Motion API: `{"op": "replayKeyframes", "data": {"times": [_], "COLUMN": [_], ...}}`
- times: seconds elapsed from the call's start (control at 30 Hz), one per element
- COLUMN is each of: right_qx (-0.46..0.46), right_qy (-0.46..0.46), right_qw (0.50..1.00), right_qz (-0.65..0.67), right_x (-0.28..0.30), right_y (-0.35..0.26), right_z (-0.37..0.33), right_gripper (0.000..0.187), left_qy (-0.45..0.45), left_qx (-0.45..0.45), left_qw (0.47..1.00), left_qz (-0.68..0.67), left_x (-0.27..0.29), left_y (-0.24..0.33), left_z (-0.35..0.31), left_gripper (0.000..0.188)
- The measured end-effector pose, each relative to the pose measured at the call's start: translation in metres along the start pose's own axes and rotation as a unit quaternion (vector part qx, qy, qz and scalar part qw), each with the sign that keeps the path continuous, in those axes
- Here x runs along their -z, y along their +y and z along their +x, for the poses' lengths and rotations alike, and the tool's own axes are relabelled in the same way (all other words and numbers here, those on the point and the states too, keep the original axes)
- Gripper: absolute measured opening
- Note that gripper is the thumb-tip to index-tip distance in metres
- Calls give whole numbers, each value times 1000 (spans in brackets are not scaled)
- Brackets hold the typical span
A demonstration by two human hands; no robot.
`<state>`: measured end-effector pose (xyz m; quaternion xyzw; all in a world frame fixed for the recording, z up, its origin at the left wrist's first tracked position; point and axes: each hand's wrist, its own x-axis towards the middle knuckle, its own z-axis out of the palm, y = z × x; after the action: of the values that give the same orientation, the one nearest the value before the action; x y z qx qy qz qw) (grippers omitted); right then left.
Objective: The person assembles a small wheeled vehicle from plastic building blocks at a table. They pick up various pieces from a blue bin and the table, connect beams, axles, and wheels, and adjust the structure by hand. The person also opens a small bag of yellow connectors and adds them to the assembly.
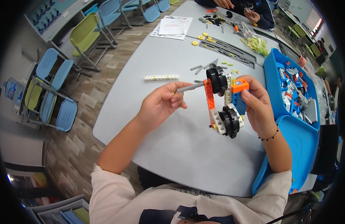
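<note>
My right hand (260, 108) grips a toy building-brick model (225, 97) by its orange and blue blocks. Two black wheels (217, 80) sit on the model, one above the other, joined by orange and white perforated beams. In my left hand (160, 102), thumb and fingers pinch a grey axle rod (190, 87). The rod's far end points at the top of the orange beam; whether it sits in a hole I cannot tell. A white perforated beam (161, 77) lies on the table beyond my left hand.
At the right stands an open blue box (275, 82) of loose bricks, its blue lid (299, 149) nearer me. Grey rods, yellow rings (195, 43) and a grey parts tray (232, 52) lie farther back. Another person's hands (251, 16) work at the far end.
</note>
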<state>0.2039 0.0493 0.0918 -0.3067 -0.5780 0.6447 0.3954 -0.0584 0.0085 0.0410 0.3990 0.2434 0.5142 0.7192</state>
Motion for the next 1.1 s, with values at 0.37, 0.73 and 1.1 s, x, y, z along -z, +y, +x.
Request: {"op": "replayKeyframes", "data": {"times": [0.37,0.73,1.1], "right_qx": [-58,9,91], "right_qy": [-148,-205,-203], "right_qw": [978,939,920], "right_qz": [-135,-276,-323], "right_x": [-7,-18,-26], "right_y": [2,-3,1], "right_z": [1,-2,-10], "right_gripper": [30,30,28], "left_qy": [118,19,9], "left_qx": [-110,-147,-200], "left_qw": [977,948,874], "left_qz": [141,281,444], "left_x": [3,-32,-42], "left_y": [11,3,6], "left_z": [6,-19,-22], "left_gripper": [27,13,12]}}
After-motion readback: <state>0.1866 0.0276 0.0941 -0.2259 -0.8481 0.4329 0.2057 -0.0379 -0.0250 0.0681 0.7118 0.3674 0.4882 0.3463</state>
